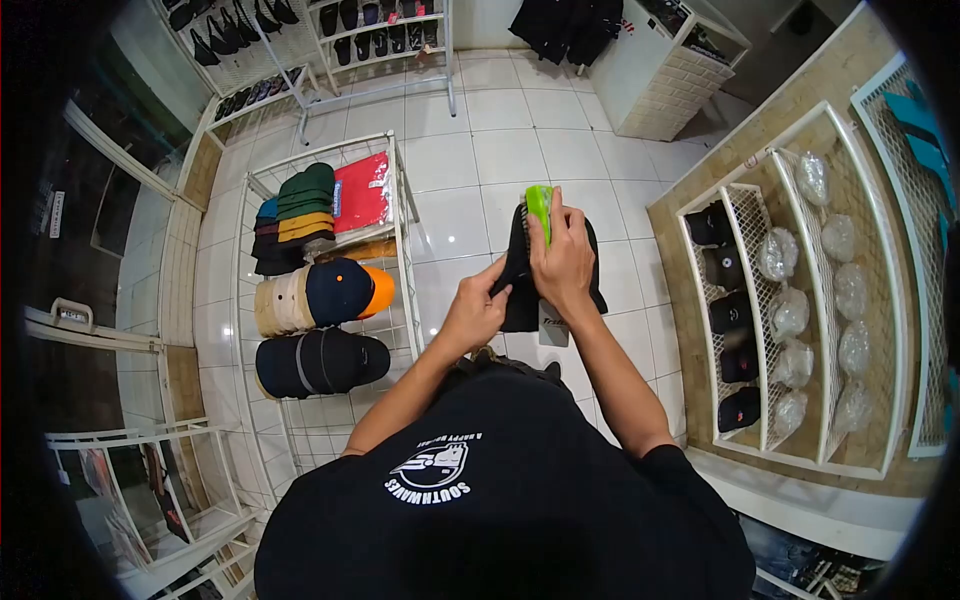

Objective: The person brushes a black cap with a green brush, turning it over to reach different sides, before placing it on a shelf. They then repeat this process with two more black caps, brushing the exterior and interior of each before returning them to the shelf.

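My right hand (pixel 564 258) is closed around a bright green brush (pixel 540 212), its bristle side turned to the left. Directly beneath and beside it hangs a folded black cloth item (pixel 519 311), perhaps a beanie; its exact kind is hard to make out. My left hand (pixel 474 308) pinches the left edge of this black cloth. A grey tag (pixel 553 328) with partly readable lettering shows at its lower side, near my right wrist. Both hands are out in front of my chest, above the tiled floor.
To the left, a white wire rack (pixel 400 180) bears stacked caps (pixel 322 292), folded beanies (pixel 305 205) and a red packet (pixel 362 195). At the right, a wall shelf (pixel 765 290) holds black caps and plastic-wrapped bundles. A white counter (pixel 655 85) and slipper racks (pixel 385 62) stand farther back.
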Demonstrator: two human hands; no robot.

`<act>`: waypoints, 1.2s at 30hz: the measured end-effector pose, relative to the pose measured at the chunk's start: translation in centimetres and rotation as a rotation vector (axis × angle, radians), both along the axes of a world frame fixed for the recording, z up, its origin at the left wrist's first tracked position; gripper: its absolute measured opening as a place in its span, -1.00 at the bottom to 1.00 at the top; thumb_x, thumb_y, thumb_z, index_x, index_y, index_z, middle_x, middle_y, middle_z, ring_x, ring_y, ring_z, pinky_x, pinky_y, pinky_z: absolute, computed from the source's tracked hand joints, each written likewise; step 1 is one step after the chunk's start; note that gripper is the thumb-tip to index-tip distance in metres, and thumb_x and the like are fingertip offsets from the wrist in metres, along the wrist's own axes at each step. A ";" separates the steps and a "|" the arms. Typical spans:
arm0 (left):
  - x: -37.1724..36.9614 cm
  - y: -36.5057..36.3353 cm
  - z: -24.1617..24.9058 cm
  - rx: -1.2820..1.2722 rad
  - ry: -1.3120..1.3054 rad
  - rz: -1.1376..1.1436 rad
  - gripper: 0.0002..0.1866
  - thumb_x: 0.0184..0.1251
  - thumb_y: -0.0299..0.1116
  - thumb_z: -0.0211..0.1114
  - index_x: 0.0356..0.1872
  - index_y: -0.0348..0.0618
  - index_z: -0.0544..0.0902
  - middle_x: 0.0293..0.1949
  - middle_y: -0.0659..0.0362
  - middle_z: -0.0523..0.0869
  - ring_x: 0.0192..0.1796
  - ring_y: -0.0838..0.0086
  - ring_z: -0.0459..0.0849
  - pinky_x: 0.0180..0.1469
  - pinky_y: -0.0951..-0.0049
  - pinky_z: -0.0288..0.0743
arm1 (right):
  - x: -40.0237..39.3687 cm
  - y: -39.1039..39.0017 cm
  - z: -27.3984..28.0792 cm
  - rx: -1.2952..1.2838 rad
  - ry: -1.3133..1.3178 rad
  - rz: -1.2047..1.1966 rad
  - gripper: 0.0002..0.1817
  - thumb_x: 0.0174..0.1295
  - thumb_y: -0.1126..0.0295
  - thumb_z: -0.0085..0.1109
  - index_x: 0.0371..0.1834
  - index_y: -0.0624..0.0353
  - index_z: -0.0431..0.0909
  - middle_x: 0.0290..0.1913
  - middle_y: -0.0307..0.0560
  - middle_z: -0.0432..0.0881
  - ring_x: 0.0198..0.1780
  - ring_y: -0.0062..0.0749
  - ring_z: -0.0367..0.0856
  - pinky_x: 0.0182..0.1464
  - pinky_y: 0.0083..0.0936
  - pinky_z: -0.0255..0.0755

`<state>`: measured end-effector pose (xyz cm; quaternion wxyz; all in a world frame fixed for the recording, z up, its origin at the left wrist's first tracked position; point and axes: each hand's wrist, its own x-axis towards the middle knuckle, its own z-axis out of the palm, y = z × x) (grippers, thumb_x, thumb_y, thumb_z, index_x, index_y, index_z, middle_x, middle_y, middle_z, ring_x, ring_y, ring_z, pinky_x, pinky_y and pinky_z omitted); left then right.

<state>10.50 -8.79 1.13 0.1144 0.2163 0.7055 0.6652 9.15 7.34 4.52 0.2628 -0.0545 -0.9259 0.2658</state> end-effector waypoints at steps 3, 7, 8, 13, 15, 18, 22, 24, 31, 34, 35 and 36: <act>-0.4 -0.2 1.3 -0.156 0.060 0.059 -0.43 0.35 -0.69 0.14 0.42 -0.36 0.46 0.07 -0.14 0.77 0.08 0.54 0.66 0.14 0.51 0.53 | 1.2 -2.1 -1.2 -0.193 0.126 0.075 -0.33 0.48 0.18 0.16 0.53 0.37 0.31 -0.04 0.18 0.54 -0.08 0.08 0.62 -0.11 -0.17 0.54; -0.6 -1.0 0.1 -0.165 0.022 0.084 -0.45 0.36 -0.69 0.15 0.41 -0.37 0.47 0.09 -0.13 0.76 0.07 0.55 0.65 0.13 0.48 0.54 | 2.1 -1.6 -1.0 -0.034 0.049 0.159 -0.32 0.46 0.17 0.18 0.53 0.33 0.32 -0.04 0.18 0.55 -0.09 0.09 0.63 -0.13 -0.13 0.56; -0.2 -0.6 -0.4 -0.057 0.139 0.087 -0.41 0.33 -0.70 0.14 0.42 -0.34 0.46 -0.04 -0.24 0.74 -0.07 0.40 0.72 0.01 0.43 0.56 | 1.4 -1.1 -0.2 -0.003 -0.022 0.079 -0.34 0.46 0.14 0.18 0.50 0.35 0.35 -0.02 0.18 0.55 -0.09 0.11 0.63 -0.13 -0.12 0.56; -0.2 -0.7 0.6 -0.209 0.069 0.155 -0.33 0.23 -0.73 0.10 0.45 -0.24 0.45 -0.21 -0.38 0.66 -0.36 -0.06 0.73 -0.21 0.31 0.57 | 2.0 -3.7 -1.9 -0.358 0.109 0.131 -0.32 0.46 0.17 0.20 0.52 0.37 0.32 -0.03 0.25 0.53 -0.08 0.14 0.62 -0.10 -0.11 0.53; -0.6 -1.1 -0.1 -0.172 0.107 0.160 -0.34 0.25 -0.71 0.10 0.45 -0.20 0.46 -0.23 -0.34 0.67 -0.47 0.15 0.68 -0.27 0.31 0.54 | 2.3 -3.5 -2.6 -0.358 0.133 0.215 -0.32 0.45 0.19 0.21 0.52 0.36 0.31 -0.04 0.24 0.53 -0.09 0.13 0.62 -0.09 -0.13 0.52; 0.1 -0.7 -0.6 -0.054 0.114 0.102 -0.35 0.29 -0.68 0.10 0.47 -0.18 0.44 -0.20 -0.32 0.71 -0.46 0.45 0.54 -0.26 0.39 0.55 | -0.2 -0.8 -2.3 -0.069 0.007 0.072 -0.34 0.48 0.15 0.17 0.50 0.36 0.35 -0.05 0.24 0.53 -0.10 0.13 0.62 -0.09 -0.11 0.52; 0.0 -0.2 -0.1 -0.115 0.194 0.166 -0.35 0.27 -0.69 0.10 0.46 -0.26 0.44 -0.15 -0.35 0.72 -0.37 0.33 0.72 -0.19 0.38 0.58 | 0.8 -2.9 -2.3 -0.245 0.052 0.061 -0.32 0.46 0.13 0.19 0.50 0.38 0.35 -0.06 0.21 0.53 -0.08 0.10 0.63 -0.09 -0.13 0.53; -0.3 -1.2 -0.6 -0.224 0.059 0.145 -0.37 0.30 -0.68 0.11 0.45 -0.28 0.45 -0.06 -0.29 0.74 -0.17 0.43 0.69 -0.09 0.42 0.58 | 2.6 -3.8 -3.3 -0.347 0.112 0.167 -0.31 0.45 0.14 0.22 0.50 0.36 0.35 -0.05 0.20 0.53 -0.11 0.11 0.64 -0.12 -0.13 0.54; 0.1 -0.5 1.6 -0.263 0.044 0.066 -0.39 0.33 -0.68 0.12 0.46 -0.27 0.45 0.01 -0.12 0.79 -0.09 0.64 0.60 -0.05 0.49 0.56 | -0.5 -1.9 -1.3 -0.250 0.039 -0.002 -0.34 0.48 0.13 0.16 0.48 0.38 0.37 -0.06 0.22 0.54 -0.08 0.12 0.62 -0.08 -0.09 0.52; -0.7 -0.8 -0.8 -0.146 0.175 0.154 -0.37 0.30 -0.68 0.11 0.46 -0.31 0.43 -0.07 -0.22 0.76 -0.20 0.34 0.67 -0.09 0.40 0.57 | 2.5 -3.8 -2.3 -0.350 0.095 0.106 -0.30 0.43 0.14 0.23 0.50 0.38 0.36 -0.05 0.21 0.54 -0.10 0.10 0.64 -0.13 -0.11 0.53; -0.8 -0.7 -2.1 -0.092 0.300 0.194 -0.36 0.27 -0.68 0.09 0.45 -0.28 0.44 -0.19 -0.29 0.75 -0.39 0.08 0.71 -0.17 0.30 0.58 | 2.8 -3.8 -2.6 -0.334 0.086 0.124 -0.30 0.41 0.15 0.24 0.49 0.37 0.36 -0.04 0.21 0.55 -0.11 0.10 0.64 -0.13 -0.11 0.53; -0.6 -0.6 -2.0 -0.094 0.294 0.191 -0.36 0.27 -0.68 0.09 0.45 -0.28 0.44 -0.19 -0.29 0.75 -0.39 0.08 0.71 -0.17 0.30 0.58 | 2.2 -3.0 -2.3 -0.232 0.060 0.096 -0.32 0.41 0.15 0.24 0.48 0.36 0.38 -0.05 0.20 0.55 -0.10 0.10 0.63 -0.13 -0.11 0.53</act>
